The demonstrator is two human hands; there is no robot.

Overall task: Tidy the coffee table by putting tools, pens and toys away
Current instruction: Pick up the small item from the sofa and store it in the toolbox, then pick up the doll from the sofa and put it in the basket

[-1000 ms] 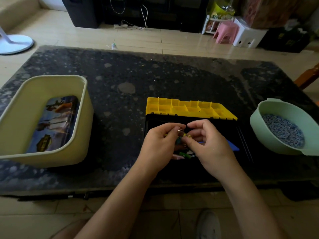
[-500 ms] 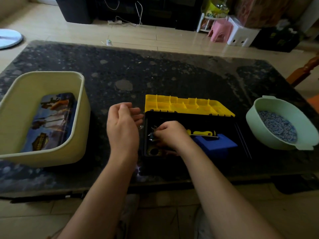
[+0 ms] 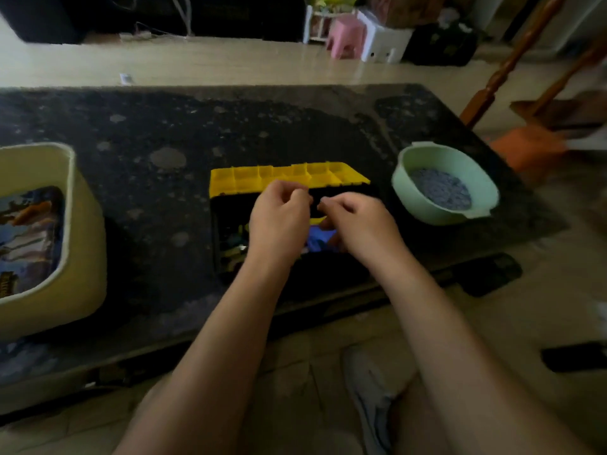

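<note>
A: What's on the table (image 3: 295,126) from where you stand?
B: A cream tub (image 3: 85,244) at the left end with a printed tin (image 3: 26,231) in it. The toolbox (image 3: 220,238) is in the middle by the near edge, and a green bowl (image 3: 407,192) sits to its right.
A: Is the toolbox open?
B: Yes. Its yellow lid (image 3: 243,178) lies back on the far side, long axis running left to right.
A: And the hands?
B: Both are above the black tray, side by side. The left hand (image 3: 279,221) has its knuckles at the lid's near edge. The right hand (image 3: 361,224) sits a touch nearer the person.
A: Holding anything?
B: Fingers curled in on both, tips almost meeting — too blurred to tell whether something small is pinched there.
A: And if the lid gets shut next?
B: It lies just beyond the fingertips, I'd say, and the left is nearer. Small tools and something blue (image 3: 317,238) lie in the tray beneath.
</note>
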